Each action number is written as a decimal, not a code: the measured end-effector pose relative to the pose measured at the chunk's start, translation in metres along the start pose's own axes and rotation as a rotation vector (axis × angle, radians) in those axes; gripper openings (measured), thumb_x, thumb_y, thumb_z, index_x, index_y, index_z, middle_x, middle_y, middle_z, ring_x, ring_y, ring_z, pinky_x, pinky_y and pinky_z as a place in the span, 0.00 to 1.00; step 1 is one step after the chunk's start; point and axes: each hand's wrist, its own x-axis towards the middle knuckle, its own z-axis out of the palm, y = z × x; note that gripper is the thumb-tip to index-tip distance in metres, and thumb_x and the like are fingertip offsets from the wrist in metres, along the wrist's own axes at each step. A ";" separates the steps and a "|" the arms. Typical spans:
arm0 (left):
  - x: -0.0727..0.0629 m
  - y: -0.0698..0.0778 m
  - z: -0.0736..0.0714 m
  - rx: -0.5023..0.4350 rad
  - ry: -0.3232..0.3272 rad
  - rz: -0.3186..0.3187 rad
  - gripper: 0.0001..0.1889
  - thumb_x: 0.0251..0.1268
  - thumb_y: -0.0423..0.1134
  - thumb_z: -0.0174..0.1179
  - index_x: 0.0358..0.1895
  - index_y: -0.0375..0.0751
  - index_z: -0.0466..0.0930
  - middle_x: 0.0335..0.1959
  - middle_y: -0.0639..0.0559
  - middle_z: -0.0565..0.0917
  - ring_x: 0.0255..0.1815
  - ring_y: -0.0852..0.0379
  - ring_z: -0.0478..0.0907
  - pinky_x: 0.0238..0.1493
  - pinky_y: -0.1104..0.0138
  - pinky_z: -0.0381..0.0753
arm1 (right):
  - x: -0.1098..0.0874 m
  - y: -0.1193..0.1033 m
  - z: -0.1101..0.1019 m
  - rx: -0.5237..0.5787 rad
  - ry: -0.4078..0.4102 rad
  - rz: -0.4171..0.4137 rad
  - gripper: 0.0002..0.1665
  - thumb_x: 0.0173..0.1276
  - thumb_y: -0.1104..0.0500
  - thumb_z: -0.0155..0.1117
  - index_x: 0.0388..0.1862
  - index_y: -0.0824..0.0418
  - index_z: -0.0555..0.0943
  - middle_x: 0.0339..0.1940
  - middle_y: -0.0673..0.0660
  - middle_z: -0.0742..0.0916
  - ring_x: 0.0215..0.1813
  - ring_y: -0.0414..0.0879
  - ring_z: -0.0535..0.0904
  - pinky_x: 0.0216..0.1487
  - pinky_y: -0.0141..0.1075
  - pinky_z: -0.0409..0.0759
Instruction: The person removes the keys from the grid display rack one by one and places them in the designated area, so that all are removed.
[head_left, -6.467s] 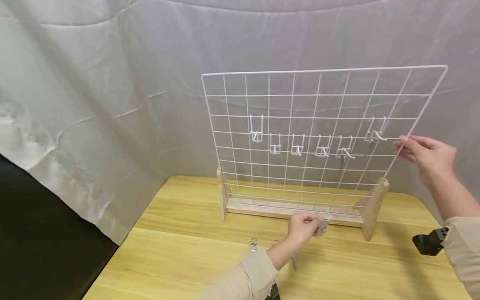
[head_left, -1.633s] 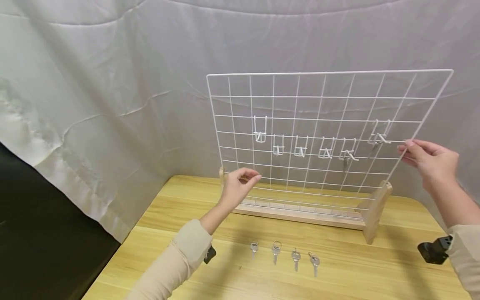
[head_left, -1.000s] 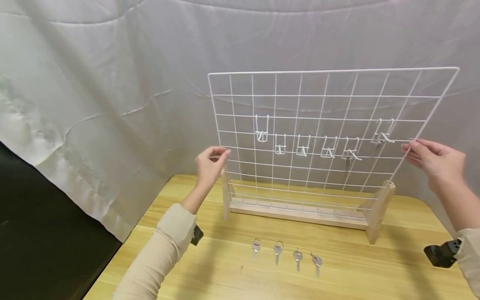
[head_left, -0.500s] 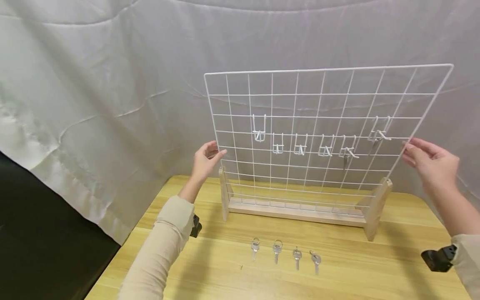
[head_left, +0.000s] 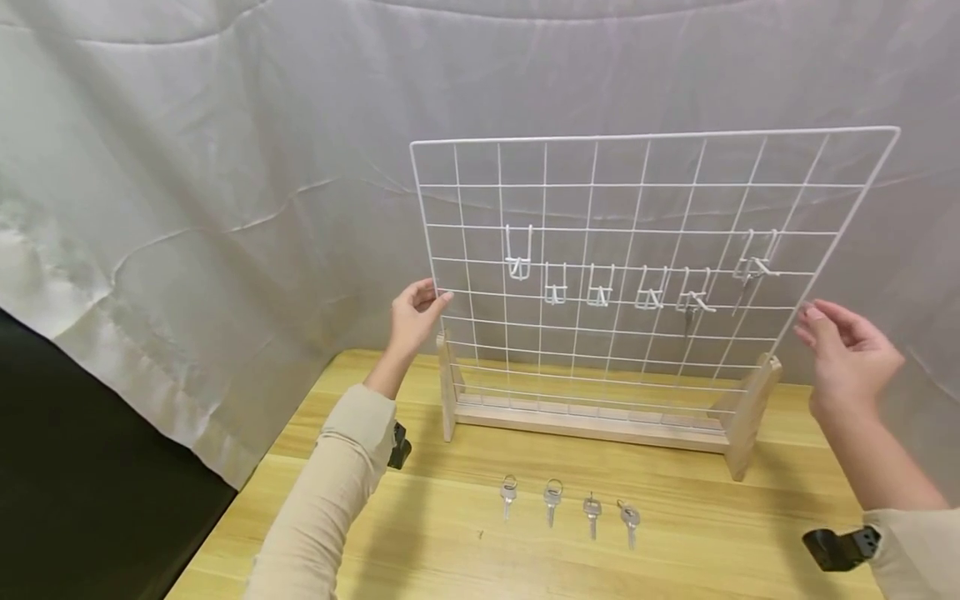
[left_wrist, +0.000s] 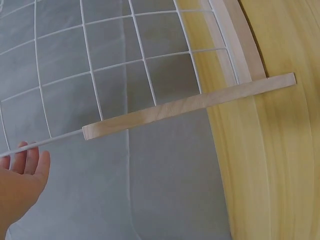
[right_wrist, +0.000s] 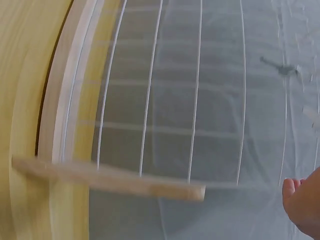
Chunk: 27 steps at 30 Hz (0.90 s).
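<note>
A white wire grid panel (head_left: 618, 185) stands in a wooden base (head_left: 592, 425) on the table. My left hand (head_left: 411, 321) grips its left edge, thumb in front and fingers behind; the left wrist view shows those fingers (left_wrist: 32, 159) curled at the wire. Beside the right edge is my right hand (head_left: 851, 354), fingers loosely bent and apparently just off the wire, holding nothing visible. Several white hooks (head_left: 598, 293) hang on the grid. One key (head_left: 742, 296) hangs on the far right hook, another key (head_left: 688, 323) on the hook left of it.
Several loose keys with rings lie in a row on the table, from the leftmost key (head_left: 508, 492) to the rightmost key (head_left: 630, 521). A tiny brownish bit (head_left: 481, 534) lies to their left. Grey cloth (head_left: 300, 125) hangs behind and to the left.
A key has left my left hand and lies among the others. The left hand moved up to the panel's left edge and took hold. The right hand let go and dropped slightly.
</note>
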 end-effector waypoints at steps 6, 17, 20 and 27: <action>-0.001 0.001 0.001 0.003 0.002 -0.031 0.21 0.59 0.31 0.60 0.55 0.25 0.71 0.48 0.30 0.79 0.48 0.41 0.78 0.55 0.63 0.78 | -0.024 0.019 0.008 0.019 -0.036 -0.078 0.06 0.52 0.77 0.64 0.31 0.75 0.82 0.24 0.60 0.88 0.27 0.45 0.85 0.30 0.30 0.84; 0.002 0.001 0.005 0.042 0.046 -0.022 0.17 0.62 0.29 0.57 0.52 0.22 0.73 0.47 0.29 0.80 0.48 0.39 0.78 0.54 0.62 0.79 | -0.047 0.054 0.008 -0.140 -0.141 -0.088 0.10 0.54 0.73 0.66 0.37 0.72 0.82 0.30 0.55 0.89 0.31 0.42 0.86 0.36 0.28 0.83; 0.004 0.002 0.006 0.038 0.063 -0.035 0.16 0.61 0.29 0.58 0.50 0.23 0.75 0.46 0.29 0.81 0.44 0.44 0.80 0.50 0.67 0.81 | -0.048 0.058 0.010 -0.186 -0.142 -0.046 0.12 0.54 0.74 0.66 0.39 0.71 0.82 0.30 0.53 0.89 0.31 0.40 0.86 0.37 0.26 0.82; 0.010 0.000 0.006 0.017 0.105 -0.042 0.11 0.60 0.29 0.59 0.44 0.24 0.78 0.42 0.30 0.82 0.25 0.72 0.73 0.34 0.84 0.74 | -0.044 0.062 0.023 -0.401 -0.118 0.038 0.14 0.53 0.70 0.69 0.38 0.59 0.84 0.30 0.43 0.88 0.33 0.32 0.83 0.39 0.17 0.79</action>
